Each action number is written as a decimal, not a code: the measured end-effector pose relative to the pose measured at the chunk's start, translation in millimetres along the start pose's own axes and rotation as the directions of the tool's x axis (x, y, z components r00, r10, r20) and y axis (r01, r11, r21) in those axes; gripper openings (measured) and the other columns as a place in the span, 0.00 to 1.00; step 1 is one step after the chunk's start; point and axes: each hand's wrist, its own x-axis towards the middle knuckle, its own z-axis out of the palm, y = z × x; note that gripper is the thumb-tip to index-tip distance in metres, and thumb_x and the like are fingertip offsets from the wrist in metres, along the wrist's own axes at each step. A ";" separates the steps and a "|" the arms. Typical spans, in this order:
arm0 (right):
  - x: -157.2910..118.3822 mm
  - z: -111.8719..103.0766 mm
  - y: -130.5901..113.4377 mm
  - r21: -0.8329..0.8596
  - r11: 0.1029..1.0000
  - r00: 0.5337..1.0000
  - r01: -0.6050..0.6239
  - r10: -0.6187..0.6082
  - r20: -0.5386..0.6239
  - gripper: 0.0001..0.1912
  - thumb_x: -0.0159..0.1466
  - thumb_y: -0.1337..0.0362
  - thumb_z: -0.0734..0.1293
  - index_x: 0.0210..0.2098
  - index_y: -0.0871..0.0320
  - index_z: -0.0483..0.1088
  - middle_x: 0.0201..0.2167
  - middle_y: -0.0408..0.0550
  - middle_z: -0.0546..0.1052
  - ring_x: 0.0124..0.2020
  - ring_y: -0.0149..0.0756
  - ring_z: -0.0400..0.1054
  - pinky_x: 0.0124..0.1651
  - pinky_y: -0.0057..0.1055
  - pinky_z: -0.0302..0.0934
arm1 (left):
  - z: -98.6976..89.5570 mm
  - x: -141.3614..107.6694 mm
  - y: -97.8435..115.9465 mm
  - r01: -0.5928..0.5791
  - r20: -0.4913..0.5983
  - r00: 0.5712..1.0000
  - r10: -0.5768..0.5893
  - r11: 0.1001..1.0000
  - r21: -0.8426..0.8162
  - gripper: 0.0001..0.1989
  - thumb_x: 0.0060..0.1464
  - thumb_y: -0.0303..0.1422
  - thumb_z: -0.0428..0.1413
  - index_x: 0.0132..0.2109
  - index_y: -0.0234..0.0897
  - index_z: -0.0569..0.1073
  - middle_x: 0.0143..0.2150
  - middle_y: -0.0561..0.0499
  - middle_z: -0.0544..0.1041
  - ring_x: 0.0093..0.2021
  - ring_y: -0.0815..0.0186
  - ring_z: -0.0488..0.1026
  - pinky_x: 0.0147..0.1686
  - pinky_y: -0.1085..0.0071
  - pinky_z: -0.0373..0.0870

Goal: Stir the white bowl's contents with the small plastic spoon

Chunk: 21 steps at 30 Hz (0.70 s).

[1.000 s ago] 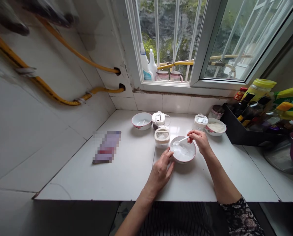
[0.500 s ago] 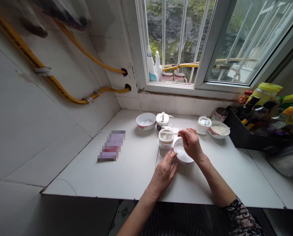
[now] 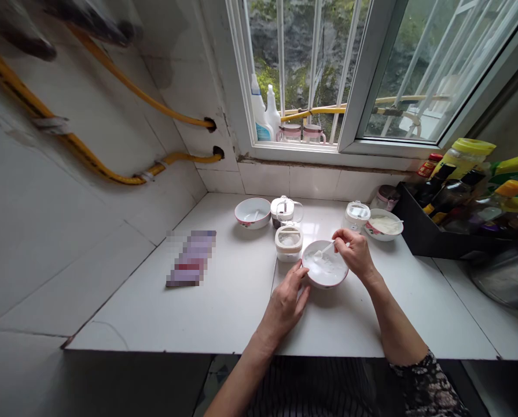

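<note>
My right hand (image 3: 353, 252) pinches the handle of a small white spoon (image 3: 327, 249). The spoon's bowl end is inside a white bowl (image 3: 327, 282) that contains white powdery or granular stuff. At the bowl's left rim, my left hand (image 3: 287, 299) holds it with the fingertips, the thumb lower and apart. Just left of this bowl stands a square seasoning jar (image 3: 289, 250) with white contents visible at its top. Behind that is a second seasoning jar (image 3: 282, 209) with dark contents and a raised clear lid.
A bowl (image 3: 252, 223) with a spoon inside stands at the back left. A lidded jar (image 3: 356, 215) and a bowl of white stuff (image 3: 384, 236) are back right, near a black bin (image 3: 432, 234) of bottles. A blurred purple packet (image 3: 192, 259) lies left on the white counter (image 3: 146, 318).
My right hand has moved the spoon from over the square jar into the white bowl, shifting right and slightly down. My left hand stays at the bowl's rim. The camera view has shifted slightly.
</note>
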 end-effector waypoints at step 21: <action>6.6 -1.7 7.3 0.459 0.815 0.935 -0.353 0.328 0.137 0.06 0.48 0.62 0.64 0.22 0.57 0.71 0.13 0.41 0.71 0.19 0.32 0.63 0.28 0.31 0.60 | -0.2 0.8 1.1 -0.022 -0.018 1.000 0.022 1.000 0.014 0.21 0.63 0.23 0.49 0.62 0.41 0.60 0.64 0.39 0.68 0.64 0.55 0.68 0.52 0.59 0.78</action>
